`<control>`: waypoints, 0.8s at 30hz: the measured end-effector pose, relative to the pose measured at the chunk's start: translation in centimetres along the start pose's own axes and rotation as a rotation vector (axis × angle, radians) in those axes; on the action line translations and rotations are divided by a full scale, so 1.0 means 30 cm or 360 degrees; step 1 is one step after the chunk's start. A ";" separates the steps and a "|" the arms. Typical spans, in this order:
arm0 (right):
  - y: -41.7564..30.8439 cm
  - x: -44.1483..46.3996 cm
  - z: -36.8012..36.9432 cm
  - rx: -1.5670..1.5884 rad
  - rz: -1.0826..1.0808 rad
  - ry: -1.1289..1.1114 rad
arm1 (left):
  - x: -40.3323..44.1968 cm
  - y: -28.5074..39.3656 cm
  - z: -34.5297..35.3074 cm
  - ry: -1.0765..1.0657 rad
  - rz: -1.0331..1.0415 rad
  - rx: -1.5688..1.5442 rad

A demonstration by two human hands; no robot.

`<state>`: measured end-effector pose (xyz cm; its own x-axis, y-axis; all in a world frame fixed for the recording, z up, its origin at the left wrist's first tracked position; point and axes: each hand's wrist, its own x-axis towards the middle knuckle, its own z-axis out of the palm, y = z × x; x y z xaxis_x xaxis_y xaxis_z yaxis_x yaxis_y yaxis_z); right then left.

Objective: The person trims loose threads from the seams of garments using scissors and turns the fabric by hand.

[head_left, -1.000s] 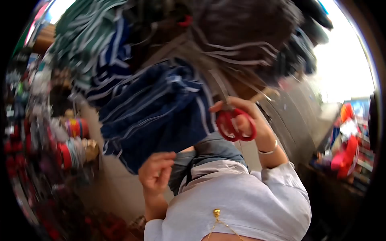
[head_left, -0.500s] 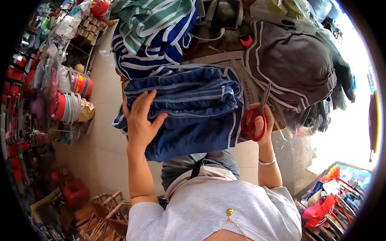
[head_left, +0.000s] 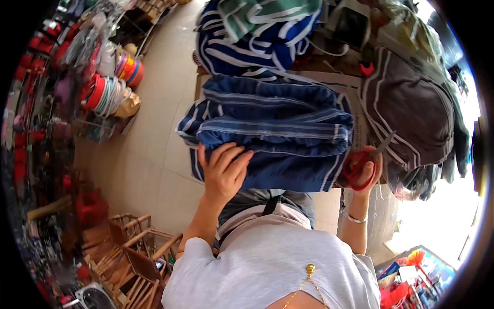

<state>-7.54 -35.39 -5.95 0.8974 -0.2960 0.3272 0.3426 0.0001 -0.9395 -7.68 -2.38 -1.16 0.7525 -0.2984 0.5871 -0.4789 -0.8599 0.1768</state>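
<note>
In the head view, a dark blue, soft folded cloth with white stripes [head_left: 272, 135] lay on the brown bench [head_left: 319, 66], right in front of the person. The left hand [head_left: 222, 170] was loosely open, with its bent fingers a bit apart on the cloth's near fold. The right hand [head_left: 371, 172] was closed around a pair of scissors with red loops and grey metal blades [head_left: 382, 147], just beside the cloth's right end.

The step in hand looked like setting the cloth straight with the left hand. The next move seemed to call for a steady left hand, and for care with the blades, which pointed away from the cloth.

The left fingertips were hard to see, so I could not tell if they pinched the cloth. The right palm was hidden. The cloth's underside was hidden too, and its layers were hard to count.
</note>
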 end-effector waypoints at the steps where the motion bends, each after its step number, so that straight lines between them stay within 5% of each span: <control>1: -0.001 0.001 0.002 -0.0016 -0.0008 0.0018 | -0.019 0.002 -0.003 -0.0016 -0.0021 -0.0024; 8: 0.012 0.001 0.000 -0.0107 -0.0052 0.0038 | -0.104 0.004 -0.029 -0.0048 -0.0077 -0.0155; 12: 0.008 0.004 -0.001 -0.0209 -0.0067 0.0008 | -0.115 -0.037 -0.050 0.0340 -0.0088 -0.0320; 15: 0.005 0.007 0.011 -0.0221 -0.0164 -0.0034 | -0.084 -0.066 -0.050 0.0940 -0.0806 -0.0535; 18: 0.004 0.003 0.025 -0.0295 -0.0218 -0.0041 | -0.098 -0.114 -0.054 0.0475 -0.0870 -0.0574; 24: -0.004 -0.014 0.036 -0.0405 -0.0208 0.0057 | 0.004 -0.064 -0.025 0.0472 -0.0388 -0.0675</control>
<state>-7.65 -34.23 -5.86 0.8382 -0.3112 0.4478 0.3701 -0.2784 -0.8863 -7.02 -0.46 -0.82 0.7344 0.0696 0.6752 -0.4928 -0.6295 0.6008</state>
